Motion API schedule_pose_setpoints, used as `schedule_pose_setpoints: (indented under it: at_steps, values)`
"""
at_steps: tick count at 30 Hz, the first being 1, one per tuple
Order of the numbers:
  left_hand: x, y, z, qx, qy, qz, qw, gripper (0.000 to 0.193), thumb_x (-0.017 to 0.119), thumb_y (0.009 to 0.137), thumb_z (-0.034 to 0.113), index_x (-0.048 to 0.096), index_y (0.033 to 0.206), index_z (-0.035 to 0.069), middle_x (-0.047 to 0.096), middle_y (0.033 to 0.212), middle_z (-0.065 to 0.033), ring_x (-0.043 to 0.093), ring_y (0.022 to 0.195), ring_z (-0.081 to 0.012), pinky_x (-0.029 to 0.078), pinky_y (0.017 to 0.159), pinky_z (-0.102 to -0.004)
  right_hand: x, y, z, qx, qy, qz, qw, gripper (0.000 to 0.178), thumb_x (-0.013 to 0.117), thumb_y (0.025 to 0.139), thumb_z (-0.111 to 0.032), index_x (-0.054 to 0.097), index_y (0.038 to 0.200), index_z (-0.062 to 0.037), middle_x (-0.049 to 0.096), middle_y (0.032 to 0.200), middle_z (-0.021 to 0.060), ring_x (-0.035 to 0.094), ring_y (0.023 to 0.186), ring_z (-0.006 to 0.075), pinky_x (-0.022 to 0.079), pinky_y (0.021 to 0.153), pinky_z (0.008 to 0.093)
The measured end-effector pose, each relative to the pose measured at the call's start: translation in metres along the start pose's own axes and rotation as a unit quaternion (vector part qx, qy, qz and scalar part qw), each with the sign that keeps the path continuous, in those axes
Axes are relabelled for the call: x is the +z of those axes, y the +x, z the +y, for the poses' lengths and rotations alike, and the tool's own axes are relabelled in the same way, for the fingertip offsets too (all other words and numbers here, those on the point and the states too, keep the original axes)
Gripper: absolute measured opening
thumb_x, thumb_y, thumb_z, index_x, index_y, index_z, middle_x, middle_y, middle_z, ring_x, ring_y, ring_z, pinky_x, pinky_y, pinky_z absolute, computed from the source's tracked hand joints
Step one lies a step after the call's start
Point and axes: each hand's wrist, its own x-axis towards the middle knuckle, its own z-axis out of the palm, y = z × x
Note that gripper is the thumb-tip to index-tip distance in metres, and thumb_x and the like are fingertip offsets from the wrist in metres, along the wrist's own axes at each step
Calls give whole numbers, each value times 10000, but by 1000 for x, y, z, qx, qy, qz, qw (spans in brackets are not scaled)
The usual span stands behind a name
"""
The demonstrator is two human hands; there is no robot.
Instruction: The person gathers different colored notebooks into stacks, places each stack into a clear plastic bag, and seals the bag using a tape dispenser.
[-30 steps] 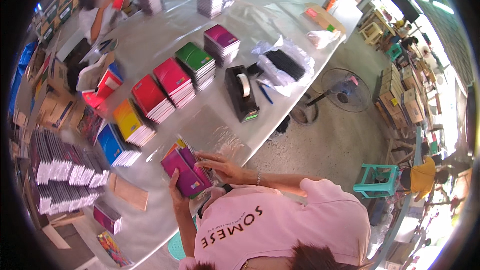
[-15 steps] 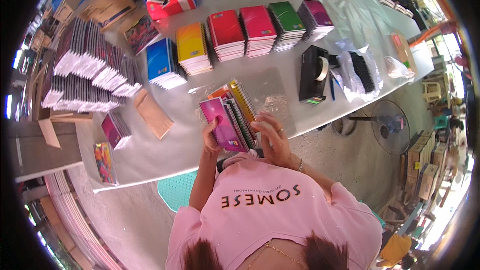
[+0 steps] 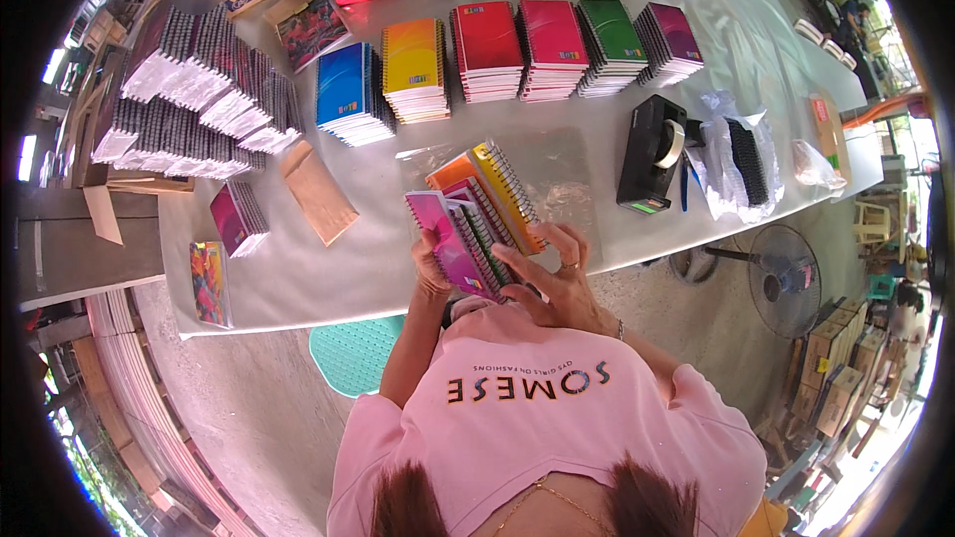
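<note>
Held notebooks (image 3: 479,224) fan wider now. I see left hand (image 3: 430,264) pinching their edge, right hand (image 3: 563,288) fingers loosely spread; uneven grip could spill them.

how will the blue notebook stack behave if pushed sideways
The blue notebook stack may slide apart, since no strap shows around it. Its layered paper suggests it is heavy for its size; its broad, flat shape makes rolling unlikely.
</note>
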Motion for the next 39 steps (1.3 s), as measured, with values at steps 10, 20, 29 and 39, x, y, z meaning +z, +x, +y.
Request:
schedule_pose_setpoints:
  at_steps: [10,20,29,39]
  values:
    - [-1,-6,-4,15,-34,31,999,688,705,751,454,513,1259,31,635,1140,-160,638,1014,-311,517,913,-471,0,3,-11,-48,-43,-125,990,537,724,785,-324,562,1297,-335,422,1408,-12,258,1388,255,5,1132,513]
    - [3,-1,-13,81,-2,150,985,619,696,780,462,554,1209,38,659,1076,-153,669,916,-289,552,851,-440,-4,11,-20,-73,-20,-234,969,591,660,851,-257,436,1398,-262,441,1440,-20,317,1387,192,-15,1135,530]
    - [12,-8,-15,18,-27,68,997,627,697,777,475,558,1202,36,659,1072,-153,669,912,-286,555,843,-431,10,2,-9,-28,29,-196,980,594,671,823,-151,456,1376,-182,453,1430,1,394,1343,188,85,1141,512]
    - [5,-12,-18,12,-48,61,997,635,698,774,490,562,1194,33,660,1067,-152,669,907,-283,558,835,-422,6,0,-14,-33,-45,-133,990,632,741,693,-79,578,1268,-285,262,1473,105,234,1370,378,168,1122,546]
